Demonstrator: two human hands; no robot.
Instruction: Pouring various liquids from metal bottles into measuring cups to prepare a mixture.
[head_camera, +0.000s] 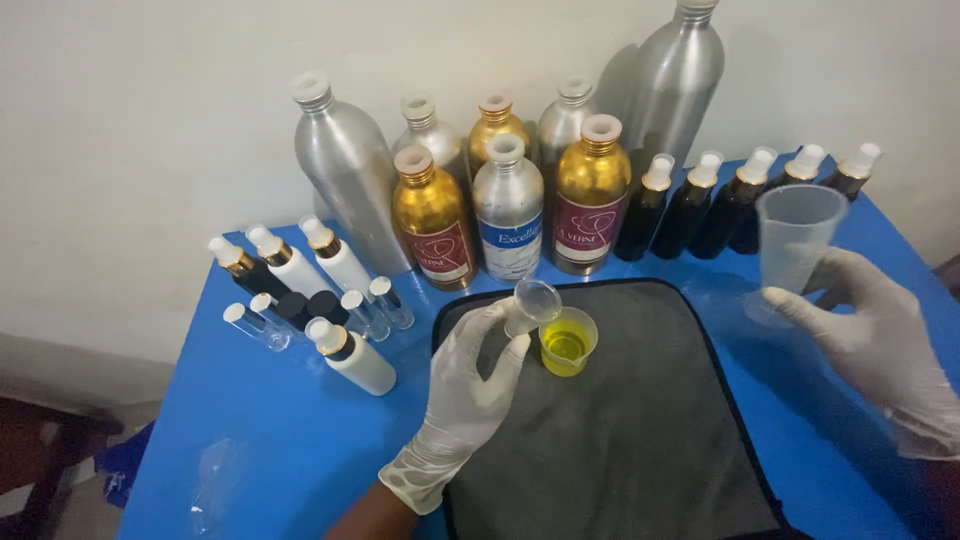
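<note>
Left hand (465, 385), gloved: pinching a small clear cup (531, 304), tipping it over a small beaker (568, 341) of yellow liquid that is sitting on the grey mat (640, 440) at the counter's (280, 440) middle. Right hand (880, 345), gloved: gripping a large clear cup (796, 240) near the right edge. Metal bottles (500, 190) are standing along the back edge; small spray bottles (310, 290) are lying at the left.

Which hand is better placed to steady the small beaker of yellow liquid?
Probably the left hand: it tips a small clear cup right over the yellow-liquid beaker. The right hand holds a large cup well away.
</note>
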